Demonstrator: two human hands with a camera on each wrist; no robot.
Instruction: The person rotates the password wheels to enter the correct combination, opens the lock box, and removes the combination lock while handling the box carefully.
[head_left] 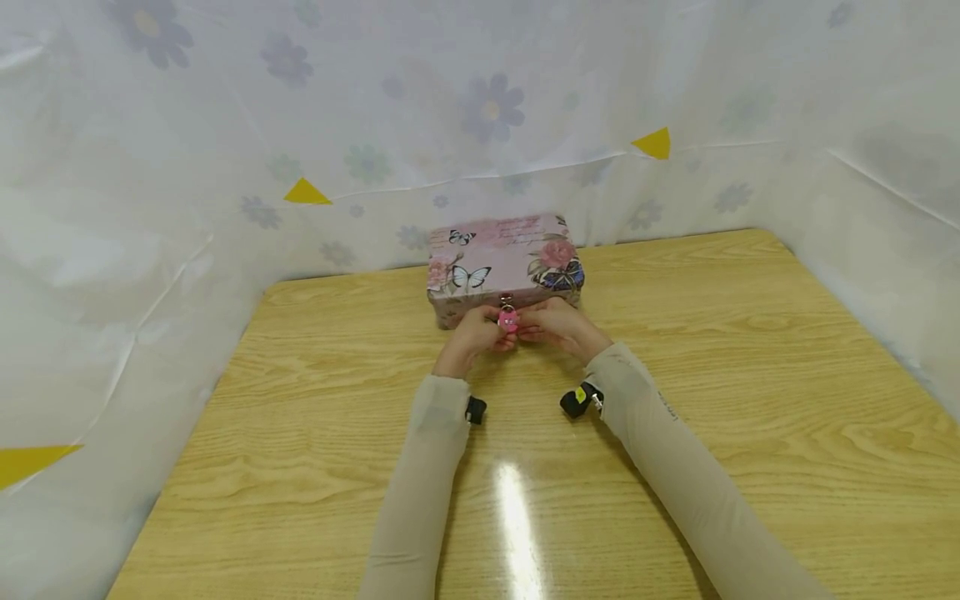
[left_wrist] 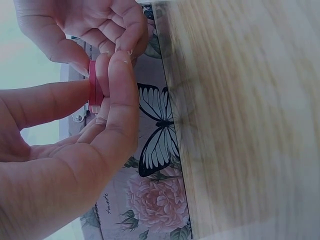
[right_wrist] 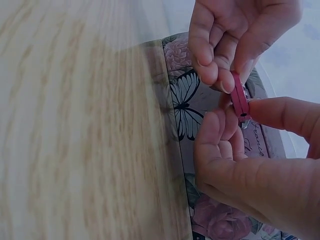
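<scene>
A pink floral box (head_left: pixel 495 250) with butterflies and roses on its lid lies against the back of the table. From the metal clasp (head_left: pixel 506 298) on its front hangs a small pink padlock (head_left: pixel 507 321). My left hand (head_left: pixel 480 329) pinches the padlock from the left between thumb and curled fingers. On the other side my right hand (head_left: pixel 557 322) grips it the same way, thumb on its face and fingers behind. Seen edge-on in the right wrist view, the padlock (right_wrist: pixel 240 100) sits between both hands' fingertips. The box's lid is down.
The wood-grain table (head_left: pixel 315 433) extends to both sides and in front of the box. Behind it hangs a white flowered sheet (head_left: pixel 420 108) with yellow tape pieces (head_left: pixel 307 192). Black wrist straps (head_left: pixel 576 402) sit at the sleeve cuffs.
</scene>
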